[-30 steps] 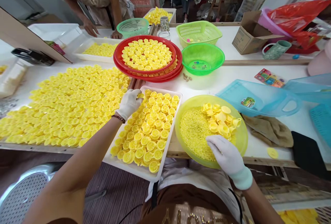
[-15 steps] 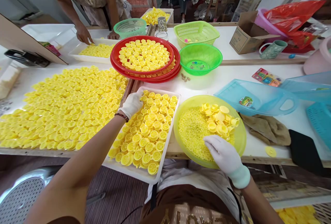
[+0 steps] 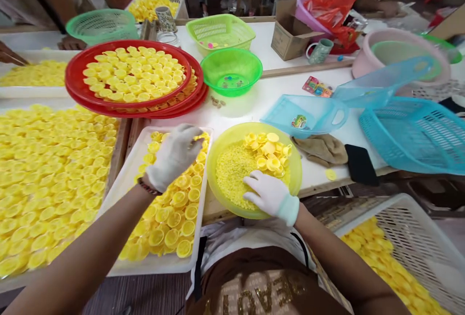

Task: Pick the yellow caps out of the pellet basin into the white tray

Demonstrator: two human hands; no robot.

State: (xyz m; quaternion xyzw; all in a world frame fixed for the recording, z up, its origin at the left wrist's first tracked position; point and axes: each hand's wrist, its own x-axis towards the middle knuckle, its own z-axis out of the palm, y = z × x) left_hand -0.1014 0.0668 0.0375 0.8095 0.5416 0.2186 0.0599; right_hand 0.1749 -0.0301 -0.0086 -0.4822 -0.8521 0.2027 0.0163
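My left hand (image 3: 176, 155), in a white glove, is over a white tray (image 3: 198, 252) of small yellow cup-shaped pieces (image 3: 179, 198). Its fingers are curled together near the tray's far right corner; whether a piece is between them is hidden. My right hand (image 3: 272, 196), gloved too, reaches into a yellow bowl (image 3: 297, 172). Its fingers are a little apart, with the tips at a heap of small pale yellow beads (image 3: 234, 169). More yellow cup pieces (image 3: 271, 152) are piled at the bowl's far right side.
Yellow pieces (image 3: 47, 169) cover the table at left. Stacked red trays (image 3: 72, 80) stand behind the white tray. A green bowl (image 3: 232, 65), a blue tray (image 3: 279, 111), a brown cloth (image 3: 321, 149) and a blue basket (image 3: 410, 135) lie around. A co-worker's hand (image 3: 10, 55) is at far left.
My view has swung to the right. My left hand has lifted from the tray's far left corner and moved right, towards the bowl. My right hand stays at the beads, its fingers more spread.
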